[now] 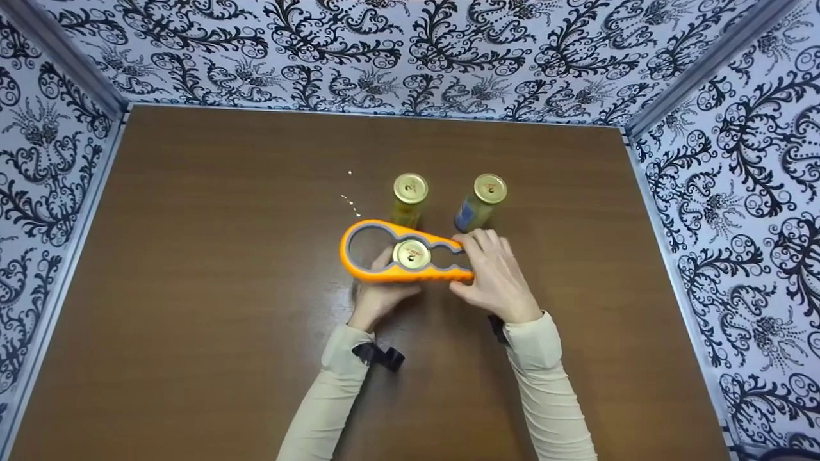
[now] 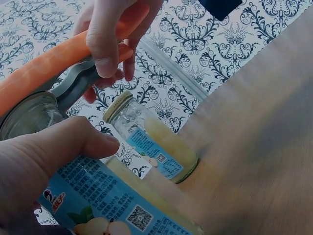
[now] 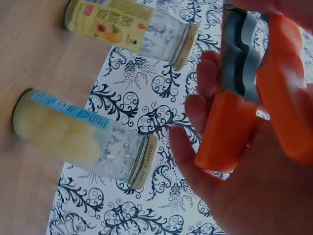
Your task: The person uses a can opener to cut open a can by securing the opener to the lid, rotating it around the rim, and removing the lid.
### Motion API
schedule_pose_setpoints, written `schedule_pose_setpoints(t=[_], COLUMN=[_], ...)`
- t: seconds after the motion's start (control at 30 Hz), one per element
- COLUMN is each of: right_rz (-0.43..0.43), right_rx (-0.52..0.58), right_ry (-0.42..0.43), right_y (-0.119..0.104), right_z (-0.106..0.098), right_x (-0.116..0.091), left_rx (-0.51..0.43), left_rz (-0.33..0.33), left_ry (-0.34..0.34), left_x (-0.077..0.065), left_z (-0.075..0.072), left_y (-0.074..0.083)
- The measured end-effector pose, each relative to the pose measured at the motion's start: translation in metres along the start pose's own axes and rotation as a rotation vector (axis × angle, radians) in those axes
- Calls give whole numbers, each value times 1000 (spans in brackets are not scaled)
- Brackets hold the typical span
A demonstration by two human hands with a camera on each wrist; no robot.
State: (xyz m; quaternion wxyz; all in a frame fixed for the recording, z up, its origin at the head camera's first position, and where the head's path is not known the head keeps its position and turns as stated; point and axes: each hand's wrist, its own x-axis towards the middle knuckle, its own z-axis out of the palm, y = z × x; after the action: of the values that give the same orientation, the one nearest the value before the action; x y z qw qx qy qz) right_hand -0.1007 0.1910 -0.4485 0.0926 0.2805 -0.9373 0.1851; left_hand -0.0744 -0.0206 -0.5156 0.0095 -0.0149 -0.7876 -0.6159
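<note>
My left hand (image 1: pixel 381 298) holds a glass jar (image 2: pixel 112 200) with a blue label, its thumb across the glass below the neck. An orange jar opener (image 1: pixel 384 276) with grey wavy inner edges lies around this jar's gold lid (image 1: pixel 412 254). At the opener's handle end, my right hand (image 1: pixel 496 275) grips the two handles with thumb and fingers. In the right wrist view the opener's orange handle (image 3: pixel 227 134) crosses the palm. The opener hides most of the held jar in the head view.
Behind the hands stand two more lidded jars: one with a yellow label (image 3: pixel 117 27) and one with a blue label (image 3: pixel 73 137). Small pale specks (image 1: pixel 350 202) lie on the brown table (image 1: pixel 224 288). Patterned panels (image 1: pixel 359 57) border the table's back and sides.
</note>
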Motion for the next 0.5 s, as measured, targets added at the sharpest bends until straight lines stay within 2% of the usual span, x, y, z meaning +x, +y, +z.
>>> schedule_pose_setpoints(t=[0.23, 0.4, 0.5], right_rz=[10, -42, -71], right_rx=[-158, -184, -182], right_ry=[37, 56, 81], right_y=[8, 12, 15], right_z=[0, 2, 5], right_x=[-4, -2, -1], left_rx=[8, -39, -93], left_rz=[24, 17, 55], left_ry=[-22, -78, -102], left_x=[5, 10, 13], left_z=[-5, -7, -7], left_y=[-3, -5, -5])
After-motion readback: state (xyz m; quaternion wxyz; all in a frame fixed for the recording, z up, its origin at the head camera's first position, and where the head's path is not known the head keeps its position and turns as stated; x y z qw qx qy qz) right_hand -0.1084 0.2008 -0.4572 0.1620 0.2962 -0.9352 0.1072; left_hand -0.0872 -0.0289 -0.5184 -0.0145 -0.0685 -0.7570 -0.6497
